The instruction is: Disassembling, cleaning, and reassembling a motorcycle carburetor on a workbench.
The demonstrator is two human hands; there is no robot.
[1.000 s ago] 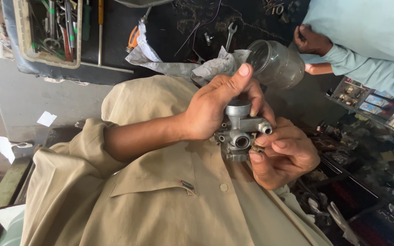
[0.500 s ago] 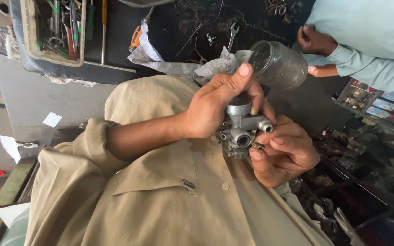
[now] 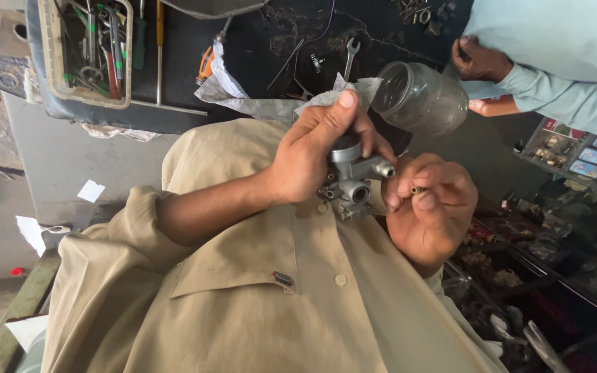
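Observation:
My left hand (image 3: 312, 155) is wrapped around a grey metal carburettor body (image 3: 351, 181), held in front of my tan shirt with its round ports facing the camera. My thumb lies over its top cap. Just to the right, my right hand (image 3: 431, 211) is off the carburettor and pinches a tiny brass part (image 3: 417, 188) between thumb and fingertips. A small gap separates that hand from the carburettor's side nozzle.
A dusty glass jar (image 3: 419, 97) lies on its side on the dark bench, beside a crumpled rag (image 3: 264, 103) and a spanner (image 3: 350, 55). A tray of hand tools (image 3: 88, 48) stands top left. Another person in a light blue shirt (image 3: 554, 48) works top right, near boxes of parts (image 3: 578, 152).
My right hand has come off the underside of the carburettor and moved right, now pinching the small brass part. My left hand keeps its grip on the carburettor.

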